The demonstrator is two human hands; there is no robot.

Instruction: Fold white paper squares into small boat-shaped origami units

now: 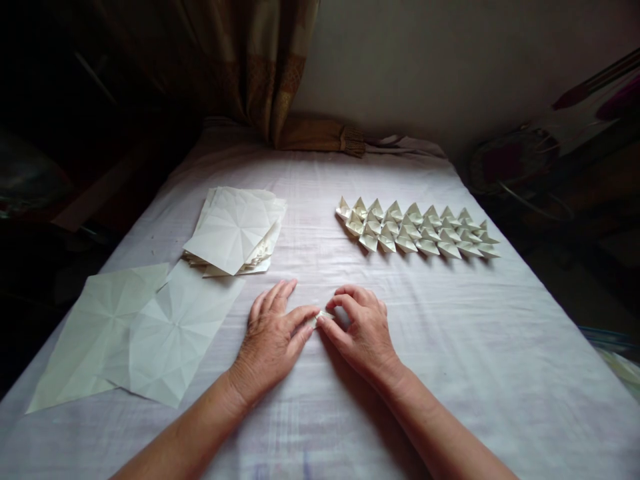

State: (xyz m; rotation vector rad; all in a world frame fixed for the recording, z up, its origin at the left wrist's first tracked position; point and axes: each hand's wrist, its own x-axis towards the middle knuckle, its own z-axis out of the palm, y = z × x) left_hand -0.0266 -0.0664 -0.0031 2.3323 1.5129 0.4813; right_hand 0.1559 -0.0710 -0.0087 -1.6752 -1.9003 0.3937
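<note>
Between my fingertips, near the middle of the cloth-covered surface, is a small folded piece of white paper (326, 314). My left hand (273, 327) pinches its left end between thumb and forefinger, the other fingers stretched over the cloth. From the other side my right hand (361, 327) grips it with thumb and curled forefinger. The fingers cover much of the paper, so its exact shape is hidden. Rows of pointed folded paper boats (411, 230) stand close together beyond my right hand. Beyond my left hand lies a stack of creased paper sheets (233, 227).
Two loose creased sheets, a greenish one (95, 327) and a white one (175, 333), overlap at the left. A pale bedsheet (480, 373) covers the surface. At the far edge hangs a brown curtain (270, 73) before a wall (415, 67).
</note>
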